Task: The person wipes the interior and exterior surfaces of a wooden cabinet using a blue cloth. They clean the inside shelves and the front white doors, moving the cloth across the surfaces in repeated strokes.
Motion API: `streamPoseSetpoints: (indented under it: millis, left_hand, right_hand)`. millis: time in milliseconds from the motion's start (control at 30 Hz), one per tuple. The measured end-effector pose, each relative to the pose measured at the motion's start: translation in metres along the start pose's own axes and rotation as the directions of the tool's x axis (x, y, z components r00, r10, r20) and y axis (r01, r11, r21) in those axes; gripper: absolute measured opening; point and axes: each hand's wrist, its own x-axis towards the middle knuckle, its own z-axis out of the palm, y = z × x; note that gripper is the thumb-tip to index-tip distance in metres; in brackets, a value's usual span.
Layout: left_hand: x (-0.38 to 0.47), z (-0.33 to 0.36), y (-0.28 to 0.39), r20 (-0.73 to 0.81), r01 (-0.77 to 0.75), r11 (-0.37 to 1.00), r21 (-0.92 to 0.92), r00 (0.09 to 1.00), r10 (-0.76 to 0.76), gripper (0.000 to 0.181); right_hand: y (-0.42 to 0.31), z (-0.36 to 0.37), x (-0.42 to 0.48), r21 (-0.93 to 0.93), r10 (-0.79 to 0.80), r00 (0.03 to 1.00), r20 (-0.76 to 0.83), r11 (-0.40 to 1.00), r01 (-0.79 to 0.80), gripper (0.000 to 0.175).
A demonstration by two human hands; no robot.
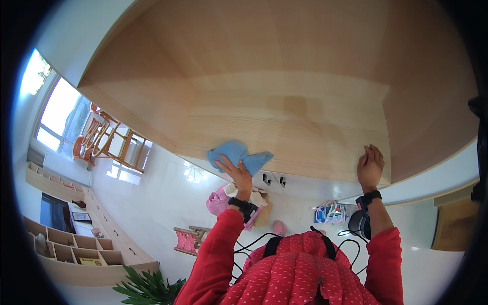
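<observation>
My left hand [237, 174] lies over a crumpled blue cloth [232, 151], its fingers spread and pressing the cloth onto the shelf board. Hand and cloth are at the front edge of a wooden cabinet compartment [286, 137], left of its middle. Near the right side wall of that compartment, my right hand [370, 166] rests on the same board with its fingers loosely bent. Nothing shows in that hand. A shadow falls on the wood between the two hands.
Black handles [267, 180] are on white doors below the shelf. On the floor are a cardboard box [264, 213] with pink cloth [218, 200], a bag [331, 212], a black bin [359, 225] and a small stool [187, 240]. Loose black cables [253, 241] hang at my sides.
</observation>
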Motion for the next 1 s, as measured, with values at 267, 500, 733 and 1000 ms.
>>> streamPoseSetpoints:
  millis: [267,500,733,1000]
  left_hand:
    - [-0.089,-0.007,0.067,0.454,-0.390,0.863,0.322,0.863,0.221,0.077]
    - [-0.097,0.012,0.115,0.699,-0.791,0.574,0.211,0.533,0.477,0.068]
    - [-0.102,0.063,0.159,0.673,-0.901,0.433,-0.012,0.313,0.670,0.064]
    - [-0.044,0.019,0.127,0.826,-0.907,0.419,0.029,0.258,0.501,0.085]
  right_hand:
    - [-0.001,-0.004,0.000,0.024,-0.019,0.999,-0.043,1.000,0.020,0.027]
    - [0.000,-0.004,0.001,0.013,0.004,0.999,-0.046,1.000,-0.004,0.025]
    - [0.001,-0.006,0.001,0.050,0.002,0.999,-0.040,0.999,0.000,0.025]
    - [0.002,-0.007,0.002,0.089,0.019,0.999,-0.037,0.996,-0.016,0.026]
